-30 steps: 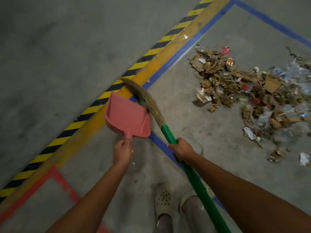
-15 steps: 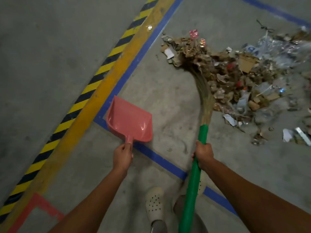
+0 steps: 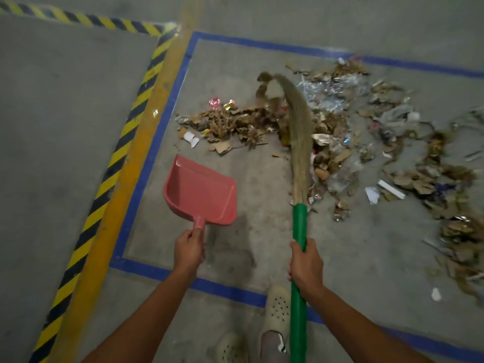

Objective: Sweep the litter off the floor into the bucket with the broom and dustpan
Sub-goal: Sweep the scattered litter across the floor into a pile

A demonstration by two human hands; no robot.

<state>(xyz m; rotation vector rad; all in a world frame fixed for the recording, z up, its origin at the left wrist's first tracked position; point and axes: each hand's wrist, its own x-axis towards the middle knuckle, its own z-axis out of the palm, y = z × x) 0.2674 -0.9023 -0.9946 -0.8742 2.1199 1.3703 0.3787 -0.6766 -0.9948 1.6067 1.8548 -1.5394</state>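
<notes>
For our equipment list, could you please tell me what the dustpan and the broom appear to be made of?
The dustpan looks like moulded plastic: pink, smooth, faintly shiny, pan and handle in one piece. The broom head seems bundled dry grass or plant fibre, tan and wispy; its green handle looks plastic-covered, smooth, core unknowable.

Blurred: broom [image 3: 299, 224] tip — litter [image 3: 330, 124] cut off at right edge.

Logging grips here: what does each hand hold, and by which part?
The left hand grips the pink dustpan by its short handle; the right hand grips the broom on its green handle.
</notes>
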